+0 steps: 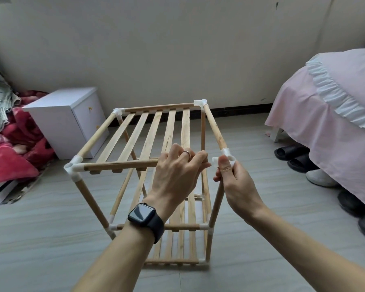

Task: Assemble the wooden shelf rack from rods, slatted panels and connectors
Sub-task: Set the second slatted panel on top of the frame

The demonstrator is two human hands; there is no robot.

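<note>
No readable text, label, brand, number or sign appears on anything in view.

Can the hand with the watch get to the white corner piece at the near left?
Probably yes. The left hand grips the top front rod, and that corner connector sits at the rod's other end, nothing between. It must let go first.

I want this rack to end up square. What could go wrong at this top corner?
The front rod, gripped by the left hand, seems not yet seated in the white connector the right hand holds; forcing it askew could jam it. Sideways pushing might also loosen the near-left connector.
</note>
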